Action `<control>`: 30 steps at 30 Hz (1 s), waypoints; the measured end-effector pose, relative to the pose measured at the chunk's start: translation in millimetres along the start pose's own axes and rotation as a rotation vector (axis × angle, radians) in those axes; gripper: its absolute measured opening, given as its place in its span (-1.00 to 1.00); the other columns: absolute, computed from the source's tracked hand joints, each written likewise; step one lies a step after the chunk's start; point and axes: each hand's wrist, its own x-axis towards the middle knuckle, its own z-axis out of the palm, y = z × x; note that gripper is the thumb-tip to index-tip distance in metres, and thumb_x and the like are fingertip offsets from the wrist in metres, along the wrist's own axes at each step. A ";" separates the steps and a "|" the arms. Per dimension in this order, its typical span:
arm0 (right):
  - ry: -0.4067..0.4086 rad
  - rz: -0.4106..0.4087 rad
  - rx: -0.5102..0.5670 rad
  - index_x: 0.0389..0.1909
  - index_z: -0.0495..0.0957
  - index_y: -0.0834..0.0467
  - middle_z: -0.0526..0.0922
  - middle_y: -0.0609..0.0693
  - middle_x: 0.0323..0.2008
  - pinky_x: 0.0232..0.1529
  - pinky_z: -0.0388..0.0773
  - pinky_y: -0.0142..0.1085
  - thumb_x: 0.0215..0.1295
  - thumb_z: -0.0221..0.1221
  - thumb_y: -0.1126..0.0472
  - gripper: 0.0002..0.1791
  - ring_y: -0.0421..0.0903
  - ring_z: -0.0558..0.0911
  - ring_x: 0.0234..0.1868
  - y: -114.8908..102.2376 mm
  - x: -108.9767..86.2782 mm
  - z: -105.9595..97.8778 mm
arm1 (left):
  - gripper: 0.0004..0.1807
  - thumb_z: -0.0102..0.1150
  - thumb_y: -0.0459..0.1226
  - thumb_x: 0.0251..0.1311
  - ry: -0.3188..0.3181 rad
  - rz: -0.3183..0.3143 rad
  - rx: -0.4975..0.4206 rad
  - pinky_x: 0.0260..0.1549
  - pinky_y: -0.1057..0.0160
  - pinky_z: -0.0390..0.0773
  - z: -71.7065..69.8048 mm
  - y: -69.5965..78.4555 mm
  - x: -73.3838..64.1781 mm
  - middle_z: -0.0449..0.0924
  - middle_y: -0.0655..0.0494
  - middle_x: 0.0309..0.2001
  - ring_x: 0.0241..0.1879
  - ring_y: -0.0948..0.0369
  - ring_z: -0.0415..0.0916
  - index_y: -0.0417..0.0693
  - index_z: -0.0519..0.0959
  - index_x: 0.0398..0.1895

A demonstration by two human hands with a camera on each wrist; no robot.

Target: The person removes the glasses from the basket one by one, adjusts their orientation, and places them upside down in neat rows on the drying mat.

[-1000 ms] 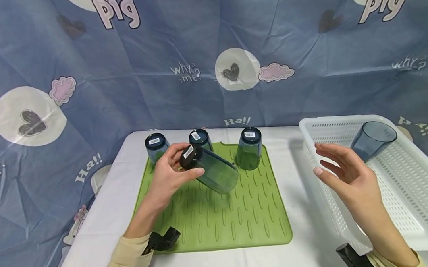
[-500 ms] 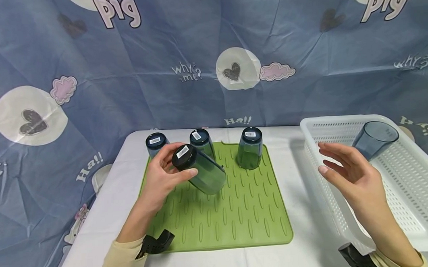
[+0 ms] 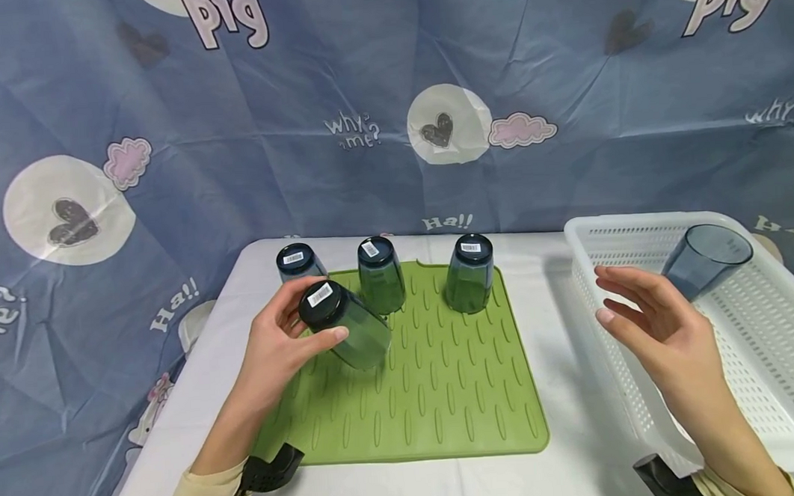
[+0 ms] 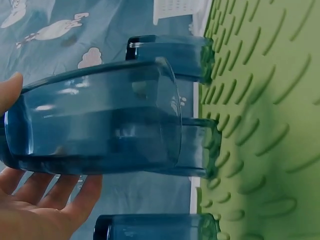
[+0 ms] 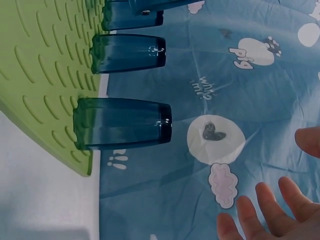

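My left hand (image 3: 277,344) grips a blue glass (image 3: 354,329) near its base, which carries a white label. The glass is tilted, mouth down and to the right, over the green mat (image 3: 446,410); the left wrist view shows its rim (image 4: 172,115) apart from the mat's ridges. Behind it, three more glasses stand upside down along the mat's far edge: a left glass (image 3: 300,262), partly hidden by the hand, a middle glass (image 3: 381,279) and a right glass (image 3: 469,278). My right hand (image 3: 667,331) holds nothing, fingers loosely bent, by the white basket (image 3: 593,327).
Inside the basket's far end leans another blue glass (image 3: 704,262), mouth up and tilted. A white cloth (image 3: 540,270) covers the table under mat and basket. A printed blue curtain (image 3: 340,183) hangs just behind the table's far edge.
My left hand has carried the tilted glass leftward and slightly nearer, uncovering the middle glass behind it. The right hand stays nearly still beside the basket.
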 end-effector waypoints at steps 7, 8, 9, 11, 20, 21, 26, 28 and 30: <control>-0.002 0.010 -0.013 0.26 0.34 0.47 0.44 0.28 0.25 0.19 0.43 -0.33 0.24 0.11 0.64 -0.47 0.05 0.43 0.27 -2.8 0.3 1.0 | -0.29 0.51 -0.34 0.00 0.041 -0.027 0.091 0.22 0.31 0.37 -10.0 -2.7 -11.5 0.50 0.08 0.17 0.18 0.19 0.45 0.02 0.44 0.27; 0.001 0.016 -0.018 0.26 0.34 0.47 0.44 0.29 0.25 0.20 0.43 -0.33 0.24 0.11 0.64 -0.47 0.05 0.43 0.27 -3.2 0.5 1.2 | -0.29 0.51 -0.32 0.00 0.047 -0.038 0.106 0.24 0.28 0.36 -11.8 -2.9 -13.5 0.50 0.09 0.17 0.19 0.21 0.44 0.04 0.44 0.27; 0.001 0.019 -0.021 0.26 0.33 0.47 0.43 0.29 0.25 0.20 0.43 -0.32 0.24 0.11 0.63 -0.47 0.06 0.43 0.27 -3.6 0.5 1.2 | -0.29 0.51 -0.31 0.00 0.052 -0.047 0.117 0.25 0.24 0.35 -13.5 -3.2 -15.4 0.50 0.10 0.17 0.21 0.22 0.43 0.04 0.44 0.27; 0.007 0.030 -0.031 0.25 0.34 0.47 0.43 0.30 0.25 0.21 0.42 -0.31 0.25 0.12 0.62 -0.48 0.07 0.42 0.27 -4.3 0.7 1.3 | -0.28 0.52 -0.29 0.01 0.062 -0.066 0.138 0.28 0.16 0.32 -16.7 -3.8 -19.2 0.49 0.11 0.18 0.22 0.24 0.41 0.04 0.43 0.29; 0.016 0.034 -0.045 0.25 0.34 0.47 0.43 0.30 0.25 0.21 0.42 -0.31 0.26 0.11 0.62 -0.48 0.05 0.43 0.27 -3.8 0.9 0.1 | -0.28 0.52 -0.33 -0.01 0.118 -0.083 0.177 0.15 0.41 0.35 -29.3 -12.6 -31.0 0.52 0.09 0.16 0.20 0.28 0.42 0.00 0.45 0.28; 0.017 0.036 -0.043 0.25 0.34 0.46 0.43 0.30 0.25 0.21 0.42 -0.30 0.26 0.11 0.62 -0.48 0.06 0.43 0.27 -3.8 0.9 0.0 | -0.28 0.53 -0.33 -0.02 0.124 -0.083 0.185 0.12 0.44 0.35 -30.8 -13.9 -31.9 0.53 0.09 0.16 0.19 0.29 0.42 0.00 0.45 0.28; 0.005 0.018 -0.031 0.26 0.34 0.46 0.41 0.31 0.26 0.21 0.42 -0.31 0.27 0.11 0.61 -0.49 0.06 0.42 0.27 -3.5 1.0 -0.3 | -0.28 0.53 -0.31 -0.01 0.140 -0.080 0.230 0.02 0.48 0.39 -38.2 -20.1 -36.0 0.55 0.10 0.11 0.10 0.31 0.47 0.00 0.45 0.28; -0.003 0.002 -0.020 0.26 0.33 0.47 0.41 0.32 0.26 0.20 0.43 -0.32 0.27 0.10 0.62 -0.49 0.05 0.43 0.27 -3.0 1.0 -0.5 | -0.28 0.52 -0.30 0.00 0.142 -0.081 0.249 0.01 0.48 0.39 -41.0 -22.1 -37.3 0.55 0.11 0.11 0.09 0.32 0.47 0.01 0.45 0.28; -0.005 -0.005 -0.012 0.26 0.33 0.47 0.41 0.31 0.26 0.20 0.43 -0.32 0.27 0.10 0.62 -0.49 0.05 0.43 0.27 -2.6 0.8 -0.6 | -0.28 0.52 -0.29 0.01 0.146 -0.080 0.268 0.00 0.48 0.40 -43.7 -24.1 -38.3 0.56 0.11 0.10 0.08 0.33 0.48 0.01 0.45 0.29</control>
